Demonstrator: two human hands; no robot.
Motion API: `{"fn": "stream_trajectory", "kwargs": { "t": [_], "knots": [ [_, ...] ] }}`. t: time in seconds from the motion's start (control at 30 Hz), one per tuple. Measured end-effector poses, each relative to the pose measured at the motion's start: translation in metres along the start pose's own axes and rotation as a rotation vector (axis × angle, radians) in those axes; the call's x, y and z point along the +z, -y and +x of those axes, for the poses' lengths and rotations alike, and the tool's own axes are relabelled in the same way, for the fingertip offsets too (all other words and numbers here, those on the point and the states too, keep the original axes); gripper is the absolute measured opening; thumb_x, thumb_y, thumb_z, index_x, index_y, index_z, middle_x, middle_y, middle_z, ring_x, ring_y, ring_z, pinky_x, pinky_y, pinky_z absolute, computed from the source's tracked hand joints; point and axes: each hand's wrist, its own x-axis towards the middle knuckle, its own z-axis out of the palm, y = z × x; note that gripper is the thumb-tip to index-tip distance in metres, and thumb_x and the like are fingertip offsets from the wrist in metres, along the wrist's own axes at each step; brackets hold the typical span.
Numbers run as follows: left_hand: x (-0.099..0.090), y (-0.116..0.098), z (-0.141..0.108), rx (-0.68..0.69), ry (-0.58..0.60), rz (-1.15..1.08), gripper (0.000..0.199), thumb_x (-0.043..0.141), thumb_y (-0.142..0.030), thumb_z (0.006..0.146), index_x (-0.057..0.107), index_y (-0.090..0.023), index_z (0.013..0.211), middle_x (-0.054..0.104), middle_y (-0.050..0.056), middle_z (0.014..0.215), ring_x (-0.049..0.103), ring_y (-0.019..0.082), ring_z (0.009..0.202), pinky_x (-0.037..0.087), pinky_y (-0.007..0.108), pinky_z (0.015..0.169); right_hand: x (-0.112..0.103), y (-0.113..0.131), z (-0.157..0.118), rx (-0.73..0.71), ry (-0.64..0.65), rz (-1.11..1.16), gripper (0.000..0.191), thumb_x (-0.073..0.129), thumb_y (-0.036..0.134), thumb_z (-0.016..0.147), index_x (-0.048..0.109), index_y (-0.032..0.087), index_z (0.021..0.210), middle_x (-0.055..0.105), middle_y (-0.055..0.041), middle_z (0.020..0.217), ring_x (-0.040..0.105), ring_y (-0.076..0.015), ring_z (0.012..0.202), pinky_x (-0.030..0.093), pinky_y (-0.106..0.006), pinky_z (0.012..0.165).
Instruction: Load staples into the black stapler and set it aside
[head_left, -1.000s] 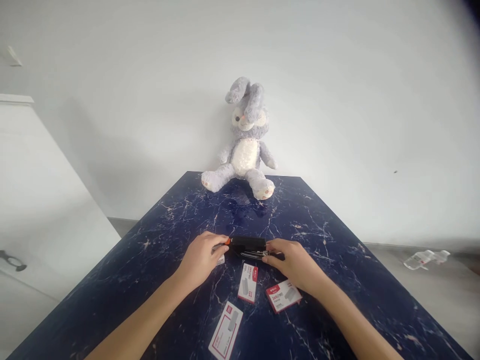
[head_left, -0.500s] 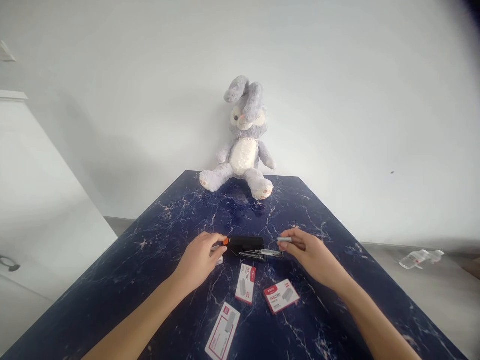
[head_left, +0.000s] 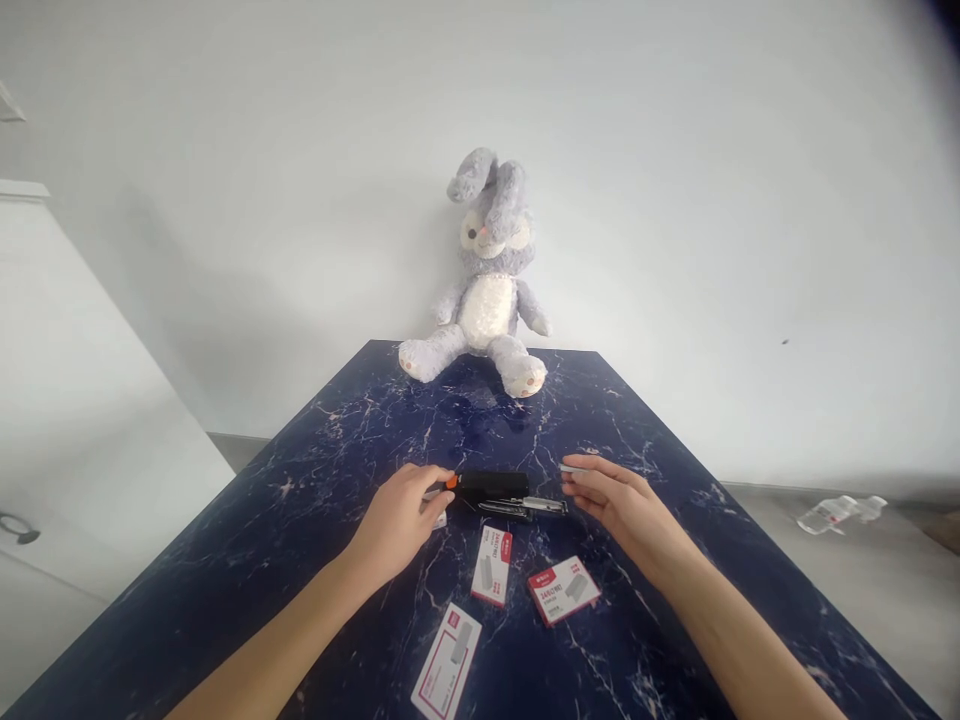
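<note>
My left hand (head_left: 405,510) grips the orange-tipped end of a black stapler (head_left: 491,486) lying on the table. The stapler is opened up, and its metal staple tray (head_left: 544,505) sticks out toward the right. To the right of it, my right hand (head_left: 615,500) pinches a small silvery strip of staples (head_left: 574,468) at the fingertips, apart from the stapler. Just below the stapler lies a red-and-white staple box (head_left: 492,567), with a second staple box (head_left: 563,591) to its right. Part of a small white item (head_left: 441,520) shows beneath my left hand.
Nearer me lies a larger white box (head_left: 447,662) with a red outline. A grey plush rabbit (head_left: 491,290) sits at the far edge of the dark blue marbled table (head_left: 337,420), against the wall. A clear plastic bottle (head_left: 840,513) lies on the floor at right.
My right hand has turned and shifted slightly right and up, with the staple strip tilting in its fingers. The left hand and stapler have stayed in place.
</note>
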Motion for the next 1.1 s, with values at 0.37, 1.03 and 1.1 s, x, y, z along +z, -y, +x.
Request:
{"fn": "stream_trajectory", "kwargs": {
  "t": [0.37,1.03,1.1],
  "knots": [
    [-0.001,-0.001,0.0,-0.015,0.016,0.018,0.025,0.051,-0.037,0.095,0.065,-0.029,0.114,0.064,0.005,0.109,0.066,0.021,0.092,0.052,0.032,0.075,0.007,0.015,-0.01,-0.099,-0.007,-0.502,0.032,0.065,0.046,0.083,0.07,0.026,0.108,0.076,-0.0039,0.103,0.069,-0.0256,0.099,0.052,-0.036,0.09],
    [-0.002,-0.001,0.001,-0.047,0.04,0.019,0.025,0.05,-0.04,0.095,0.064,-0.03,0.113,0.062,0.005,0.109,0.064,0.021,0.093,0.05,0.031,0.077,0.017,-0.002,-0.006,-0.208,0.107,-0.79,0.027,0.054,0.045,0.09,0.069,0.03,0.106,0.069,-0.0032,0.111,0.062,-0.0254,0.102,0.046,-0.036,0.086],
    [-0.002,-0.001,0.001,-0.047,0.041,0.02,0.025,0.05,-0.039,0.095,0.064,-0.03,0.113,0.063,0.005,0.109,0.064,0.021,0.091,0.05,0.031,0.076,0.017,-0.002,-0.006,-0.22,0.115,-0.812,0.026,0.055,0.045,0.089,0.07,0.03,0.104,0.069,-0.0031,0.109,0.062,-0.0255,0.101,0.045,-0.037,0.086]
  ]
}}
